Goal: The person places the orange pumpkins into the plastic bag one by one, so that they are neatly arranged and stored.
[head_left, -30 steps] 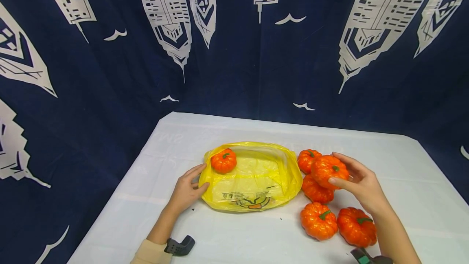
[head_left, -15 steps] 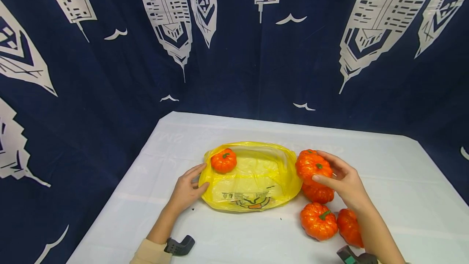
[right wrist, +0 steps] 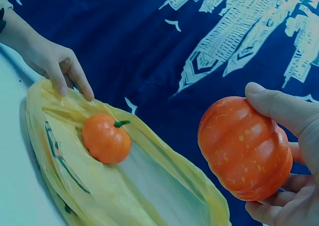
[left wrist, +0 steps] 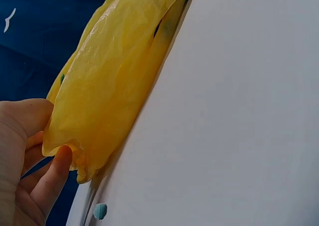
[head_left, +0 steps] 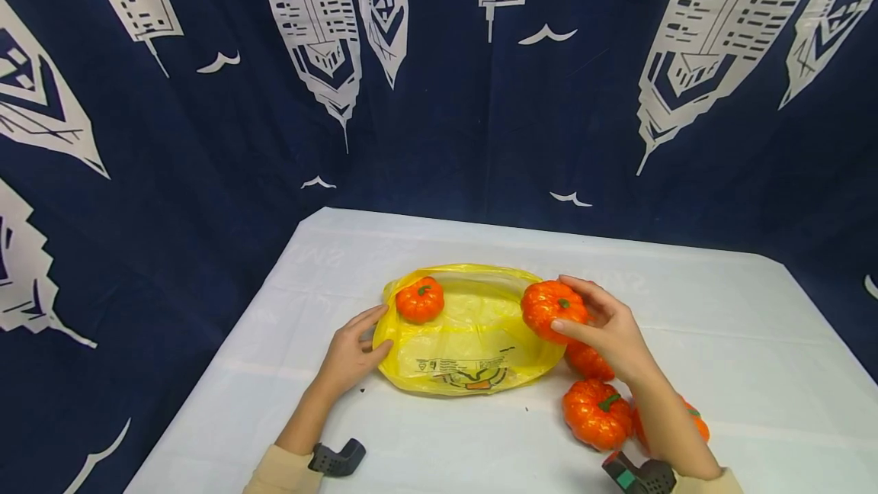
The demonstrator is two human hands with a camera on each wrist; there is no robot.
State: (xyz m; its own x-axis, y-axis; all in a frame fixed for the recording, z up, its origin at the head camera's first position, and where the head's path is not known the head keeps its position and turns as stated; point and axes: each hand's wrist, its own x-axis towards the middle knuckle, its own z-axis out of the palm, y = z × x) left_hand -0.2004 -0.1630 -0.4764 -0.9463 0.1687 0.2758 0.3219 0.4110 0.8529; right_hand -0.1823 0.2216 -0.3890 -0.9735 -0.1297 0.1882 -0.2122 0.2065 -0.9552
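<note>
A yellow plastic bag (head_left: 473, 338) lies on the white table with its mouth spread, and one small orange pumpkin (head_left: 420, 300) sits inside at its left end. My left hand (head_left: 354, 353) holds the bag's left edge; in the left wrist view its fingertips (left wrist: 63, 155) meet the folded plastic. Over the bag's right rim, my right hand (head_left: 609, 326) grips another orange pumpkin (head_left: 552, 309) between thumb and fingers. From the right wrist view, the held pumpkin (right wrist: 244, 148) appears raised, its stem out of sight.
Right of the bag, one pumpkin (head_left: 590, 360) is partly hidden by my right hand. Nearer me lie another pumpkin (head_left: 597, 414) and one (head_left: 696, 419) mostly behind my right forearm. A dark blue printed curtain (head_left: 439, 151) hangs behind the white table (head_left: 741, 326).
My right hand has carried the gripped pumpkin leftward, from above the other pumpkins to over the bag's right rim. My left hand has stayed at the bag's left edge.
</note>
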